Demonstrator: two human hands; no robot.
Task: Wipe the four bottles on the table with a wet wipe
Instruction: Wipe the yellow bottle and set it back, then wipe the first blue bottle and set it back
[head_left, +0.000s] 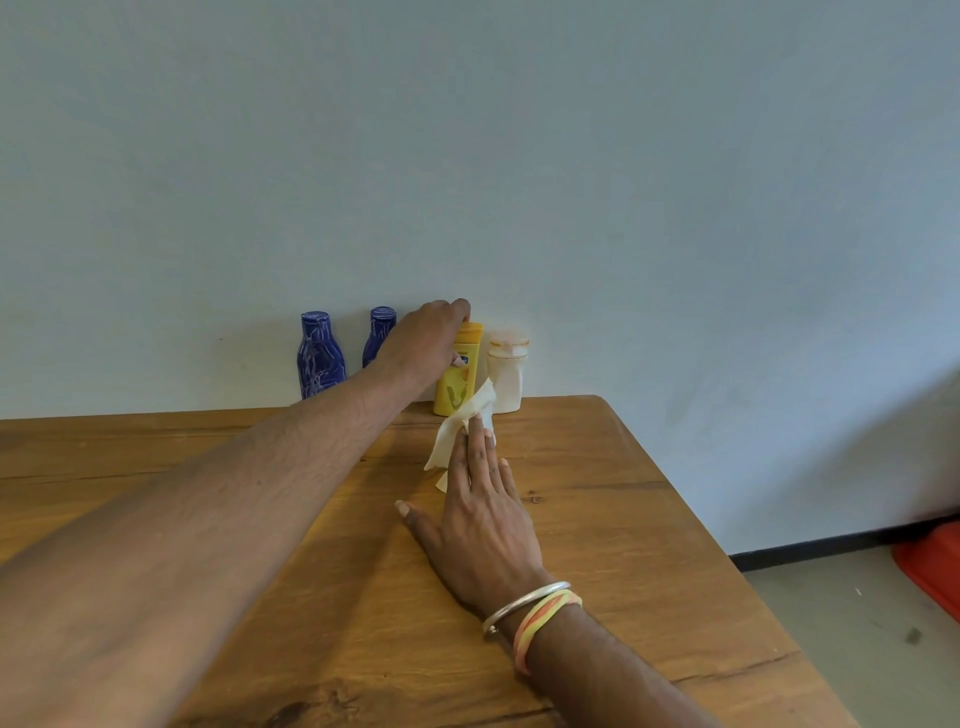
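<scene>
Four bottles stand in a row against the wall at the back of the wooden table (597, 519): a blue bottle (319, 356), a second blue bottle (378, 332) partly hidden behind my left hand, a yellow bottle (460, 387) and a white bottle (506, 376). My left hand (423, 345) reaches across and grips the yellow bottle near its top. My right hand (480, 519) lies stretched toward the bottles and holds a white wet wipe (462, 431) between its fingers, the wipe hanging just in front of the yellow bottle's base.
A plain pale wall (519, 156) rises right behind the bottles. The table's right edge runs diagonally to the lower right. Beyond it lie a grey floor (857, 623) and an orange-red object (935, 566) at the frame's right edge.
</scene>
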